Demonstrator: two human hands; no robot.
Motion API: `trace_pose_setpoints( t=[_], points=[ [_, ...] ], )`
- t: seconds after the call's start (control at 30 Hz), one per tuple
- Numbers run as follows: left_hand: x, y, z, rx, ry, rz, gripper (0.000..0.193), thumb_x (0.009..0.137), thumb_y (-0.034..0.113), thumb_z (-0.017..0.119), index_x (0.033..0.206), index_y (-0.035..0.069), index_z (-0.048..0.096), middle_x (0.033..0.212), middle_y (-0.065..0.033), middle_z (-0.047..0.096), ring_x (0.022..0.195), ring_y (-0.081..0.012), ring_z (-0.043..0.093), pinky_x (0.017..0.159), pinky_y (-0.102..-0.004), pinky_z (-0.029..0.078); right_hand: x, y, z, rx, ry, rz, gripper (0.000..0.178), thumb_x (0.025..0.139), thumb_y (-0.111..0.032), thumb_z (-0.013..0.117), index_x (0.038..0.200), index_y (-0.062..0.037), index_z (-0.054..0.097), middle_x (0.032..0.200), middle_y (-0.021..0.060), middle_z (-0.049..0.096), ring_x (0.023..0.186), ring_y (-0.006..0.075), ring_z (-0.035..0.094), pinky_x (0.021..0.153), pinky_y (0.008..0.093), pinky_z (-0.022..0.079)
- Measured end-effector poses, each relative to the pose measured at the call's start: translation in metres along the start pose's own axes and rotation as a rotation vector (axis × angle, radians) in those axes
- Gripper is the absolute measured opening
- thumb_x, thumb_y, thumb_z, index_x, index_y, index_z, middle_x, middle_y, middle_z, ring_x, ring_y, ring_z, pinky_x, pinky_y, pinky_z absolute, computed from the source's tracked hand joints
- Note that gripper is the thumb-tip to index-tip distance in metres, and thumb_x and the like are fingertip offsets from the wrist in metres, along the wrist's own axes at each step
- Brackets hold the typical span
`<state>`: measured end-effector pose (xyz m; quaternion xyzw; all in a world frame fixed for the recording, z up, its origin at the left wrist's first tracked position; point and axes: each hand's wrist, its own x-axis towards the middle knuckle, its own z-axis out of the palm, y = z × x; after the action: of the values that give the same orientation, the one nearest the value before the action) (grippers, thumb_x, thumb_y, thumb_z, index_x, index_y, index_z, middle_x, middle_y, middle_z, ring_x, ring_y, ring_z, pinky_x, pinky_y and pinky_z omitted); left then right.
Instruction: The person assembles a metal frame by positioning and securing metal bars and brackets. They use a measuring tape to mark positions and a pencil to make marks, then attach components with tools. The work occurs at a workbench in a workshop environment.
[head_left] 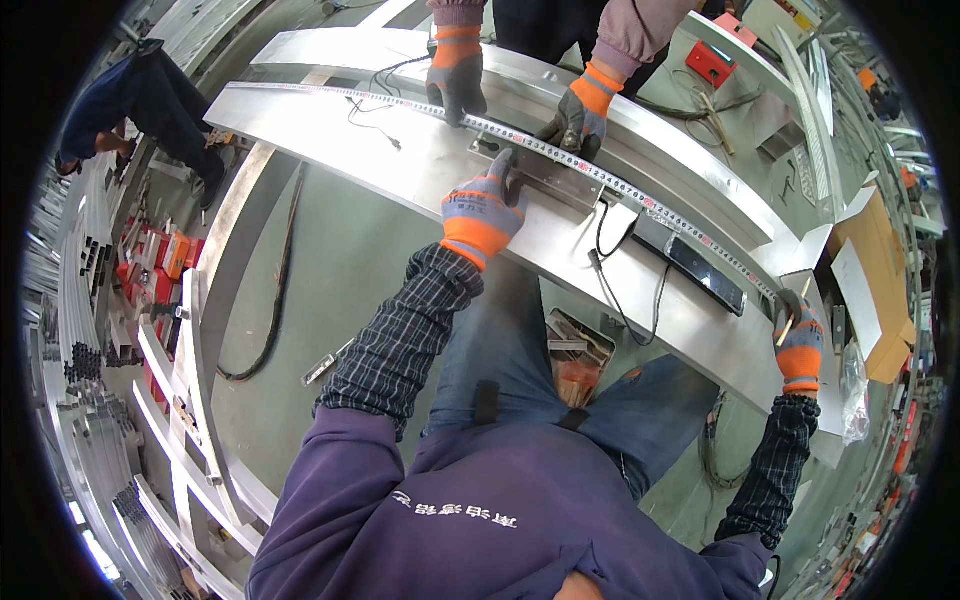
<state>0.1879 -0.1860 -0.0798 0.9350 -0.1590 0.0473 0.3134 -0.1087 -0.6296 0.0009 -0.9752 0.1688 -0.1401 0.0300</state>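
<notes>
A long, pale metal beam (400,165) lies slantwise in front of me. Along its far edge stretches a tape measure (620,186). My left hand (485,210), in a grey and orange glove, grips the near side of a short metal bracket (560,183) on the beam. At the tape's right end, my gloved right hand (800,345) is closed on the tape, with a thin yellowish pencil (793,313) between its fingers. Opposite me, a co-worker's left-side gloved hand (457,85) and other gloved hand (582,112) press on the tape.
A dark phone-like device (705,273) and a black cable (655,310) lie on the beam. An open cardboard box (875,290) stands at right. Below, a tray of tools (578,365) sits between my legs. Curved metal bars (195,380) and another person (150,100) are at left.
</notes>
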Motion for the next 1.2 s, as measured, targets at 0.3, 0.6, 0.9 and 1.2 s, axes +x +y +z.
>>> trace_pose_setpoints(
  t=[0.3,0.6,0.9,1.2],
  points=[
    [0.000,-0.005,0.006,0.006,0.037,0.031,0.047,0.087,0.029,0.071,0.134,0.023,0.063,0.087,-0.0064,0.074,0.084,-0.0293,0.072,0.077,-0.0412,0.054,-0.002,-0.003,-0.001,-0.042,-0.068,0.020,0.026,0.087,-0.005,0.064,0.111,-0.0125,0.072,0.106,0.0144,0.071,0.100,0.0383,0.067,0.088,0.0445,0.054],
    [-0.003,0.004,-0.001,-0.047,0.056,0.042,0.043,0.085,0.026,0.073,0.127,0.022,0.067,0.086,-0.0059,0.074,0.082,-0.0286,0.071,0.076,-0.0411,0.055,-0.006,-0.004,0.001,-0.024,-0.059,0.073,0.033,0.085,-0.003,0.064,0.114,-0.0172,0.073,0.105,0.0152,0.071,0.100,0.0379,0.068,0.089,0.0443,0.055],
    [-0.004,-0.002,0.004,-0.086,0.107,0.089,0.042,0.086,0.022,0.072,0.128,0.022,0.068,0.089,-0.0070,0.075,0.081,-0.0294,0.071,0.076,-0.0410,0.055,-0.007,-0.005,0.002,-0.014,-0.074,0.082,0.033,0.086,-0.003,0.064,0.115,-0.0166,0.073,0.107,0.0145,0.071,0.103,0.0372,0.067,0.091,0.0438,0.054],
    [-0.005,0.000,0.001,-0.079,0.105,0.079,0.041,0.086,0.022,0.072,0.127,0.020,0.068,0.086,-0.0079,0.075,0.081,-0.0301,0.071,0.075,-0.0412,0.055,-0.008,-0.002,0.007,-0.017,-0.062,0.064,0.035,0.084,-0.003,0.066,0.116,-0.0168,0.072,0.107,0.0135,0.071,0.101,0.0368,0.067,0.089,0.0431,0.054]
  ],
)
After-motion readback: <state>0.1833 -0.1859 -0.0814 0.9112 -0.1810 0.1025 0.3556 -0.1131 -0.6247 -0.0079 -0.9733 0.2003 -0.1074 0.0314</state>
